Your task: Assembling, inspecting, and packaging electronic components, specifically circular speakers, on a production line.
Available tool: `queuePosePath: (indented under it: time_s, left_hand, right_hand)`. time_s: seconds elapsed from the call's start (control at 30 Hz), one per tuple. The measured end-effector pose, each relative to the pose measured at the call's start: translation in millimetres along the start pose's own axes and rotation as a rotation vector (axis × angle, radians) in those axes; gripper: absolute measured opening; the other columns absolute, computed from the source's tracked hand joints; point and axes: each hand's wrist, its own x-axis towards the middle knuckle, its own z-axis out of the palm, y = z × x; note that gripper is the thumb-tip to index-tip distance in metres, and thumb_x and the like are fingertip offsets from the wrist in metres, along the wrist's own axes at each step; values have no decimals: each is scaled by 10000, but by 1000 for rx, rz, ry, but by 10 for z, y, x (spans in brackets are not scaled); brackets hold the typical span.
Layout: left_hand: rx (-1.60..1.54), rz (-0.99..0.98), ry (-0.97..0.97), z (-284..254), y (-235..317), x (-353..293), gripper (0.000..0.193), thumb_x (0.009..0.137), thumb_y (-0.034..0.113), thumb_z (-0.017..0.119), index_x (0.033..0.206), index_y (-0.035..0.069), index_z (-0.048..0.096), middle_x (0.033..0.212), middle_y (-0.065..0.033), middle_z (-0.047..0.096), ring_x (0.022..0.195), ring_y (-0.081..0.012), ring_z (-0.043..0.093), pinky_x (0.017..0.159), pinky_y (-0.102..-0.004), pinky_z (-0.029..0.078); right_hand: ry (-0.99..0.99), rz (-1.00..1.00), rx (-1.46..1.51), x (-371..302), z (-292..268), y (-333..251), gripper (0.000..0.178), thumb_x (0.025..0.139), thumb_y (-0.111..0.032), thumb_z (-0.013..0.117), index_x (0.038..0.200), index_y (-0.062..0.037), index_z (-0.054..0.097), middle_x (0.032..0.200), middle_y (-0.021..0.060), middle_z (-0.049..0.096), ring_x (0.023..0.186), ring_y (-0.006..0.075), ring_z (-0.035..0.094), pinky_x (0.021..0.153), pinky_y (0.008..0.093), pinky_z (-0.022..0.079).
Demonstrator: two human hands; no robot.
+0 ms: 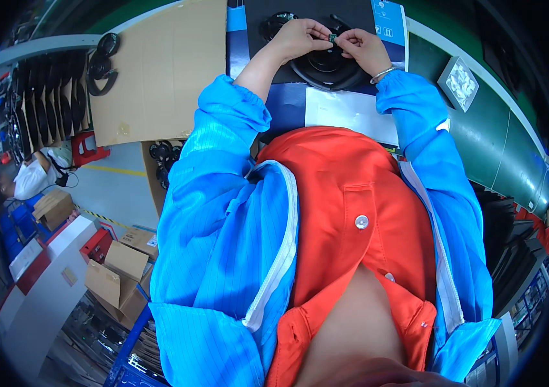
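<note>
Black curved plastic assembly with round cups: here's the landmark, lying on a black panel, with both hands working over it.
Small green circuit board: up in the fingertips over the far part of the assembly, and whether it touches the plastic can't be told.
Bare left hand: in from the assembly's left, thumb and forefinger closed on the board's edge.
Bare right hand: in from the assembly's right, fingertips pinched together at the board's other side.
Board's progress: it's out and in the fingers, apparently mid-handling; not set down, by the look of it, so placing or letting go seems left. Any finished joint is too small to make out.
Fingers in the way: they cover much of the board and the assembly's far edge.
White paper sheet: just nearer the wearer than the assembly.
Silver-framed square tray with pale contents: off to the assembly's right, on a glossy green tabletop.
Broad brown cardboard sheet: left of the assembly, more black curved parts at its far-left edge.
Co-worker in white: well left of the assembly, clear of the work.
</note>
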Motion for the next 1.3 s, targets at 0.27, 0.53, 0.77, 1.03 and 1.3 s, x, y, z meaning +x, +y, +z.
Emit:
queuePosePath:
  time_s: [0.27,0.53,0.77,1.03,1.3]
  left_hand:
    - [254,101,196,80,112,-139,346,660,92,622,986,40,521,697,-85,595,672,-195,576,594,-254,449]
    - [1148,500,361,147,61,-274,256,647,117,601,882,152,508,605,14,557,705,-162,524,663,-316,365]
    - [1074,422,482,140,-43,-281,267,602,142,635,836,171,510,591,60,552,674,-136,499,666,-311,310]
    - [1068,447,517,154,-88,-244,234,609,139,622,809,167,505,576,61,547,669,-142,501,659,-313,307]
    - [754,415,857,16,-163,-527,281,681,181,590,929,77,509,962,-108,501,918,-264,449,782,-368,326]
  right_hand:
    - [117,137,242,-120,41,-98,126,727,-88,593,819,-5,572,789,75,598,679,118,583,605,186,473]
    - [79,-636,-887,-204,163,7,68,674,-104,560,674,-51,603,701,62,508,709,225,498,641,330,417]
    - [92,-676,-911,-184,253,69,79,680,-129,562,677,-61,602,721,30,495,715,198,475,638,322,389]
    - [95,-612,-971,-167,318,43,85,676,-165,568,681,-93,613,719,22,495,719,196,474,634,320,383]
    - [-37,-474,-1256,-306,340,-139,236,754,-261,475,748,-65,607,848,38,484,841,180,439,683,313,334]
